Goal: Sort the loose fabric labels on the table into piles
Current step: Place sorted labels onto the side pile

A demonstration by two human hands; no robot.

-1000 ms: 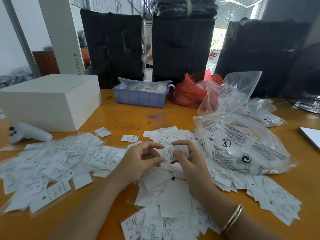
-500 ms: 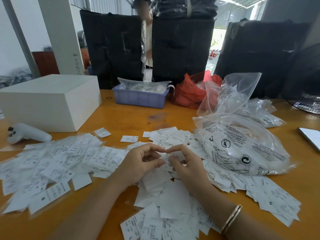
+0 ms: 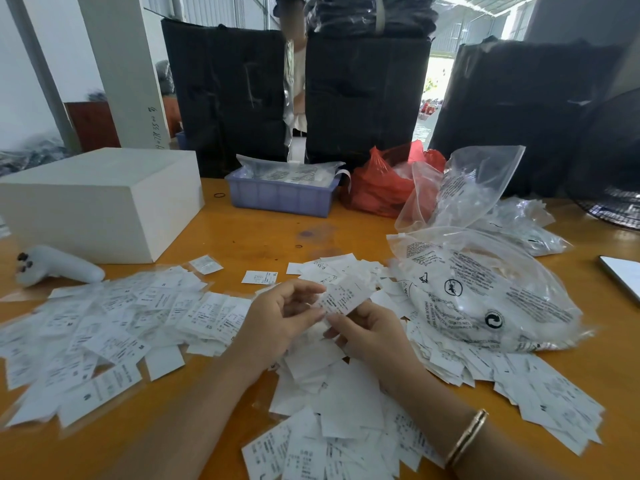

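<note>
White fabric labels [image 3: 332,403] lie heaped under my wrists, and I hold one label [image 3: 341,299] up, pinched by my right hand [image 3: 372,336] and left hand [image 3: 280,320], to read its tiny blurry print before choosing a pile [image 3: 114,323], past it a plastic bag [image 3: 485,296] shows a recycling mark

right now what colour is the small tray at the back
Light purple-blue tray, seen in the head view.

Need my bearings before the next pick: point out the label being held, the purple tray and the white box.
held label [image 3: 341,298]: head view, middle of its printed face.
purple tray [image 3: 278,199]: head view, front wall.
white box [image 3: 104,174]: head view, top face.
</note>
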